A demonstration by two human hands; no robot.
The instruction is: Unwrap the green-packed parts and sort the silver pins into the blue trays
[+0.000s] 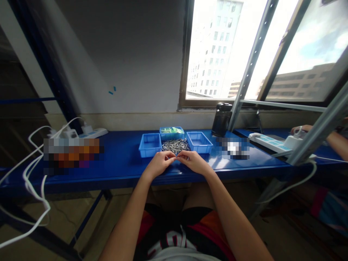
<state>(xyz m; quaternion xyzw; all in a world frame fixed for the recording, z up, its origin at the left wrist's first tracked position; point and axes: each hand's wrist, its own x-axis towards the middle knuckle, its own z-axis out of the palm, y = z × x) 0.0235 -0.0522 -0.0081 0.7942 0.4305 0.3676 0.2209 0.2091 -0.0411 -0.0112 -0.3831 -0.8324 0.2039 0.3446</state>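
My left hand (161,162) and my right hand (193,161) meet at the front of the blue table, fingertips pinched together. Whatever sits between the fingers is too small to make out. Just beyond the fingertips lies a heap of small shiny metal pieces (176,145), too fine to name. A blue plastic bin (150,146) stands left of the heap and another blue bin (199,143) stands right of it; no contents show in either. Behind the heap, a third blue bin (163,136) holds a green and clear plastic packet (172,130).
A black bottle (222,119) stands by the metal post (251,58). Power strips (272,143) and white cables (27,174) lie at both sides of the blue table (119,156). Blurred items sit left and right. Another person's arm (337,143) shows at far right.
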